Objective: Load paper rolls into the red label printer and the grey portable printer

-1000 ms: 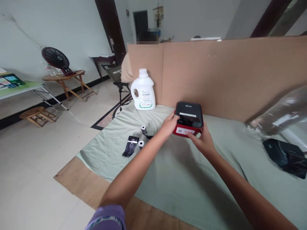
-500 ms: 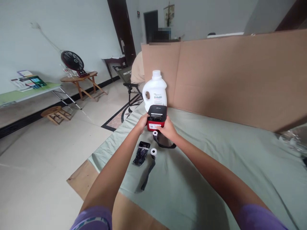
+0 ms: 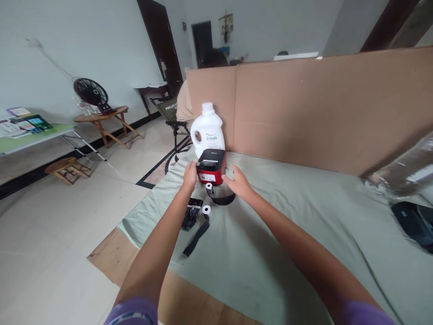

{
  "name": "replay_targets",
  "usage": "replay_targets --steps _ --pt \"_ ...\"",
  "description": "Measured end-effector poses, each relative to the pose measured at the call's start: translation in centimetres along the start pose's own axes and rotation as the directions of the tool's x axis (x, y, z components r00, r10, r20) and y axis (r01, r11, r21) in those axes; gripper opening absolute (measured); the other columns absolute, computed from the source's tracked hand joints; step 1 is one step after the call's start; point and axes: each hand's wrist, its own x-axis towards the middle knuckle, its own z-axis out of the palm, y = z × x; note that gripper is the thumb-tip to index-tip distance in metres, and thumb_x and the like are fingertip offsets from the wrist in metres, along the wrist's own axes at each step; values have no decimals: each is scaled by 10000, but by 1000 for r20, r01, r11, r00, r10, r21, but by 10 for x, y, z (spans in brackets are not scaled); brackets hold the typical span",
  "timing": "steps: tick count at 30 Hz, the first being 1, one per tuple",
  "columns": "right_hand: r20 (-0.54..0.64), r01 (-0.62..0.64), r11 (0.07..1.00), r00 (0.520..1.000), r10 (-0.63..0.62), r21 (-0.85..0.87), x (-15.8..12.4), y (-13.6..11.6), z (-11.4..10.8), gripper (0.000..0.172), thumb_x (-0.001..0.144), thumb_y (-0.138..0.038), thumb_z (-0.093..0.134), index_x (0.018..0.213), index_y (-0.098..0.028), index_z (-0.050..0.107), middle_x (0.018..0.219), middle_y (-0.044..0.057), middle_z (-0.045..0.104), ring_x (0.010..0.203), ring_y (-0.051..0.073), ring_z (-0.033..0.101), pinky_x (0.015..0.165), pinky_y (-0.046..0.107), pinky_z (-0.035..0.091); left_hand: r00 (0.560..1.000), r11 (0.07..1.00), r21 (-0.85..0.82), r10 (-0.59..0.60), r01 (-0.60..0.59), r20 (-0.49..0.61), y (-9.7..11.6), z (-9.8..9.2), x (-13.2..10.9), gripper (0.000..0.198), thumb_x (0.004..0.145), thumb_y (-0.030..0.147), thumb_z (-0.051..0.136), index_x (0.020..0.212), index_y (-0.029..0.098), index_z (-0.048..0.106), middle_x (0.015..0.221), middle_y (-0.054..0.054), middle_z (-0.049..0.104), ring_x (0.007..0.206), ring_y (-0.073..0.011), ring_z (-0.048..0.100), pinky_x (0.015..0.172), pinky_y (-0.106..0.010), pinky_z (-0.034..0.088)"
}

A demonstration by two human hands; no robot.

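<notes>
A small black-and-red label printer (image 3: pixel 211 166) sits on the green cloth, in front of a white jug-shaped bottle (image 3: pixel 208 128). My left hand (image 3: pixel 190 176) is open at the printer's left side; whether it still touches the casing I cannot tell. To the right, my right hand (image 3: pixel 239 183) is open, thumb and fingers apart, with a small gap from the printer. Just before the printer stands a white-cored roll (image 3: pixel 209 186) with a black ribbon trailing right. Nearer lies a second roll (image 3: pixel 206 210), its black strip unwound. A shiny black packet (image 3: pixel 191 214) is partly behind my left forearm.
A tall cardboard sheet (image 3: pixel 287 113) rises behind the cloth-covered table (image 3: pixel 270 225). At right are a clear plastic-wrapped bundle (image 3: pixel 406 171) and a black object (image 3: pixel 412 223). A person (image 3: pixel 184 104) sits behind the cardboard. A fan (image 3: pixel 91 92) stands on a wooden table at left.
My right hand has let go of the printer and moved off to the right. My left hand has loosened at its side. The view has turned right, showing more of the black object.
</notes>
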Motion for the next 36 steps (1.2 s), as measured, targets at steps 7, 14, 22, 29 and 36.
replay_targets --steps 7,14,22,29,36 --pt "-437 -203 926 898 47 -319 -158 97 -212 533 833 -513 535 1262 -201 593 1249 208 644 1106 356 651 891 522 542 952 769 576 136 -276 275 -10 -23 -61 332 831 514 631 968 218 697 1024 -59 745 995 -262 679 937 -366 504" --pt "-776 -520 814 614 144 -259 -258 133 -306 349 778 -387 552 1078 -237 647 1122 189 690 902 269 698 769 399 553 911 531 750 117 -394 395 11 4 -74 252 778 239 627 983 225 773 1063 -59 781 1038 -269 699 939 -327 514" --pt "-716 -548 812 648 259 -203 -249 128 -301 420 789 -367 519 1126 -148 641 1147 228 664 878 264 684 818 376 539 824 579 618 187 -533 535 40 12 -132 424 796 199 578 1187 171 739 1149 -58 765 980 -215 699 919 -289 523" --pt "-737 -524 833 633 239 -180 -250 136 -303 405 744 -368 521 1062 -145 633 1131 218 657 821 244 657 806 359 526 750 408 650 155 -641 643 42 -12 -165 458 792 153 533 1206 168 729 1111 -85 762 971 -245 705 895 -316 529" --pt "-750 -479 853 637 177 -205 -249 144 -305 366 682 -406 524 959 -176 595 991 152 633 758 243 627 806 385 525 751 362 675 121 -642 649 30 -24 -164 417 809 162 514 1146 194 758 1183 -82 750 1060 -266 670 968 -361 509"
